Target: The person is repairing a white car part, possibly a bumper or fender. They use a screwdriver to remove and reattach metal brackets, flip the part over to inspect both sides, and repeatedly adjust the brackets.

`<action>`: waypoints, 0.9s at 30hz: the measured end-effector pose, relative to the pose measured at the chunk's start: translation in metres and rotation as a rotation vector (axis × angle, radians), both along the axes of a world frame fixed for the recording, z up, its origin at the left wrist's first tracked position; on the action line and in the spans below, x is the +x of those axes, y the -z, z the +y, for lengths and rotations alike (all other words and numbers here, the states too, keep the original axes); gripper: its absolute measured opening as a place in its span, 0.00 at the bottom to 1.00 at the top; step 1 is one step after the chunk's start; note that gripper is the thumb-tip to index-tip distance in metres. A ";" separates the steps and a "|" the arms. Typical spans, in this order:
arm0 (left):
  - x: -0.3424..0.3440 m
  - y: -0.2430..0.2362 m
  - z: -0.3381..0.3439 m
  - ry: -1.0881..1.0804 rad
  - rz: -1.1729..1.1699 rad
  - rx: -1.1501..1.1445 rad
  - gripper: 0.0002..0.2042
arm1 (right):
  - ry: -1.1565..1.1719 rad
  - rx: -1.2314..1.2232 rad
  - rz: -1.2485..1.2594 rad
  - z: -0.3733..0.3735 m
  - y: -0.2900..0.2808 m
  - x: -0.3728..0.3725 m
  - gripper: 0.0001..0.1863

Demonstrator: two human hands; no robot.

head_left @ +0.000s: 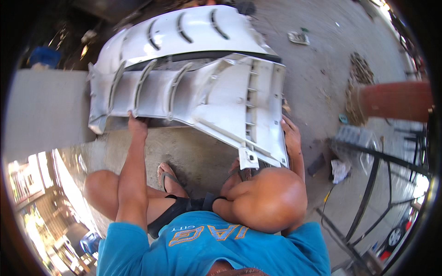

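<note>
A white moulded vehicle body panel [225, 99] lies in front of me, with its ribbed inner side up and curved slots along its left half. My left hand [137, 123] grips its near edge left of the middle, fingers hidden beneath. My right hand [291, 133] holds its right edge, the fingers partly tucked out of sight behind it. A second white panel [165, 39] lies just beyond, glossy side up with three dark curved slots. The two panels' long edges are close together; whether they touch I cannot tell.
A flat grey board [46, 110] is at the left. On the concrete floor [322, 60] lie a small whitish item [298, 37] and a coiled rope-like heap [360, 69]. A red cylinder [396, 101] and a black metal frame [368, 198] stand at the right.
</note>
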State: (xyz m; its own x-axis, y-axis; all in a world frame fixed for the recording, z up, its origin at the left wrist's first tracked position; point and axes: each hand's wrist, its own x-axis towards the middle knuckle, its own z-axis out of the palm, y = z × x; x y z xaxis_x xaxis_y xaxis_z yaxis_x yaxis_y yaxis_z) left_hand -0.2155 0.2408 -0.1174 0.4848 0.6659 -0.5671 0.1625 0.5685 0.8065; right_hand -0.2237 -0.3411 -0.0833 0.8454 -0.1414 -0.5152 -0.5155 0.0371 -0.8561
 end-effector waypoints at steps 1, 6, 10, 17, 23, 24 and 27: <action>-0.003 0.008 0.008 0.040 -0.025 0.033 0.27 | -0.025 0.035 -0.037 -0.001 0.003 0.003 0.22; -0.023 0.014 0.038 0.212 -0.074 0.018 0.28 | 0.158 0.144 0.106 -0.039 -0.031 -0.031 0.25; -0.010 0.017 0.043 0.260 0.131 0.172 0.33 | 0.307 -0.088 0.084 -0.097 -0.026 -0.096 0.24; -0.019 0.013 0.071 0.394 0.428 0.109 0.38 | -0.312 -0.557 0.199 -0.086 -0.030 -0.155 0.19; -0.049 -0.027 0.076 0.837 0.606 0.171 0.39 | -0.470 -0.767 0.240 -0.008 -0.028 -0.138 0.18; -0.033 -0.044 0.056 0.956 0.748 0.246 0.37 | -0.398 -0.758 0.125 -0.002 -0.017 -0.142 0.18; -0.009 -0.112 0.029 1.489 1.053 0.329 0.34 | -0.279 -0.593 -0.011 -0.009 0.029 -0.148 0.19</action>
